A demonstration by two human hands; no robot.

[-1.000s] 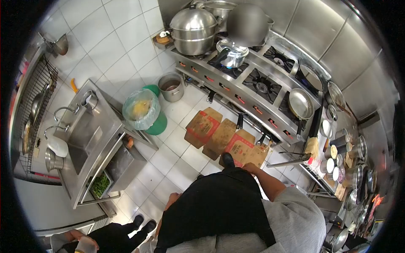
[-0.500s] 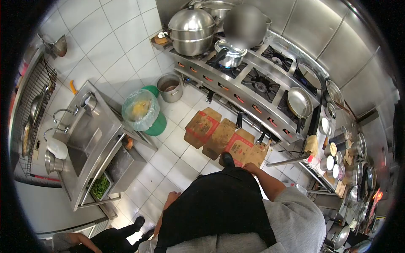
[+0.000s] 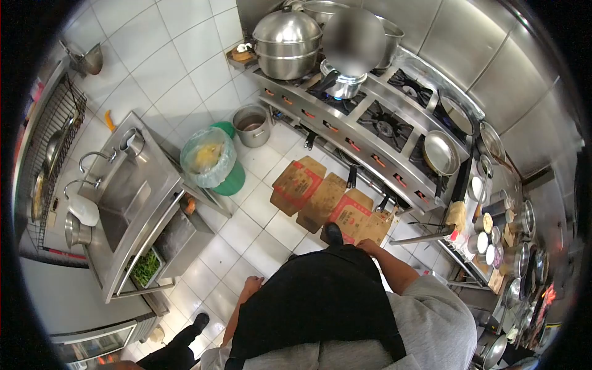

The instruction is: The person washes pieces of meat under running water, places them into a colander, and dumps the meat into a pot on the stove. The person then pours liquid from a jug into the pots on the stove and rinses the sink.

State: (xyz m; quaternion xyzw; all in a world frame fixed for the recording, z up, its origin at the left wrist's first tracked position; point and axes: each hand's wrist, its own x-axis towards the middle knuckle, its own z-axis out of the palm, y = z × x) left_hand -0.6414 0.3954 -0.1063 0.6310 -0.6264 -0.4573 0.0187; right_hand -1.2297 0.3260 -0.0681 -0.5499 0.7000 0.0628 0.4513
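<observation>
My left hand (image 3: pixel 253 285) hangs beside the black apron (image 3: pixel 314 302), over the white floor tiles. Its fingers look curled in, and I see nothing in them. On the other side, my right hand (image 3: pixel 369 246) is at the apron's edge, above the flattened cardboard (image 3: pixel 351 216). Its fingers are small and partly hidden, so their grip is unclear. One black shoe (image 3: pixel 333 233) rests on the cardboard. Beyond it stands the gas stove (image 3: pixel 364 148), with a covered pan (image 3: pixel 345 86) over a blue flame and a frying pan (image 3: pixel 441 153) at its near right end.
To the left are a steel sink (image 3: pixel 126 191), a green bin (image 3: pixel 231 180) with a clear liner, and a pot (image 3: pixel 251 126) on the floor. A crowded counter (image 3: pixel 472 250) runs along the right. Another person's leg (image 3: pixel 179 348) shows at lower left.
The view has shifted slightly. The other person at lower left has moved further out of frame. My left hand sits slightly higher in view; my right hand has barely moved.
</observation>
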